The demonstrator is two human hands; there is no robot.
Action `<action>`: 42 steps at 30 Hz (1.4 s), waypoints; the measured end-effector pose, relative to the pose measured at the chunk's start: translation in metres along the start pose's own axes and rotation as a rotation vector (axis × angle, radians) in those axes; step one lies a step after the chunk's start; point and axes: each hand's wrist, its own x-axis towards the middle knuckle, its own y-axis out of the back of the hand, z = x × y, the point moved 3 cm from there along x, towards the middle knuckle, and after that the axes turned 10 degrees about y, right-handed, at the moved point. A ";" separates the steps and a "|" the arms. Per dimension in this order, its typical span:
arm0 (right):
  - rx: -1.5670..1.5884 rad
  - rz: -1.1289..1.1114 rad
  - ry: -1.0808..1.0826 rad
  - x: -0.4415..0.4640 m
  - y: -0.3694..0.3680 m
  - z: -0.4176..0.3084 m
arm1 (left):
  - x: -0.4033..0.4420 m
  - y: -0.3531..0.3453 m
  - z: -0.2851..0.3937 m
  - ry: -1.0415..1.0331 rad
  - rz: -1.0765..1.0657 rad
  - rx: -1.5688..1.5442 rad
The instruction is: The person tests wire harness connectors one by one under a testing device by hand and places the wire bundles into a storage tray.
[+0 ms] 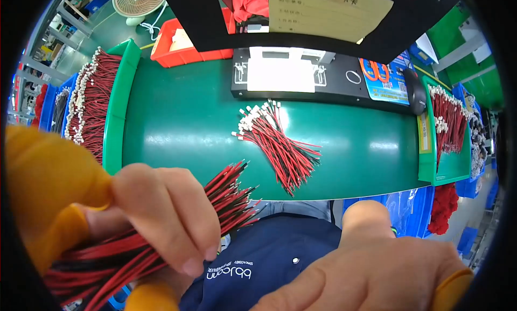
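At the lower left, my left hand point(172, 214) is closed around a bundle of red and black wires point(231, 198). Bare silvery wire tips point up and right from it. Orange covers point(48, 187) show on fingers close to the camera. My right hand point(371, 273) is raised at the lower right, its back toward me. One orange-covered finger shows there, but most fingertips run out of view, so its grip is hidden. A loose pile of red and black wires with white connectors point(280, 149) lies on the green table point(177, 122), apart from both hands.
A green bin point(116, 106) of connector wires stands left, another green bin point(444, 171) right. At the back sit a black device point(334, 82) with a lit white panel, a red-orange bin point(204, 56) and a mouse point(414, 90). A dark panel with a paper card point(328, 12) hangs above.
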 end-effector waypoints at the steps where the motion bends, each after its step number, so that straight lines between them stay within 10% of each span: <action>1: 0.001 0.008 0.016 0.001 -0.003 0.003 | -0.001 0.000 -0.001 0.003 0.012 0.002; 42: -0.094 0.018 0.849 -0.059 -0.008 -0.093 | -0.010 0.005 -0.020 -0.140 0.282 0.062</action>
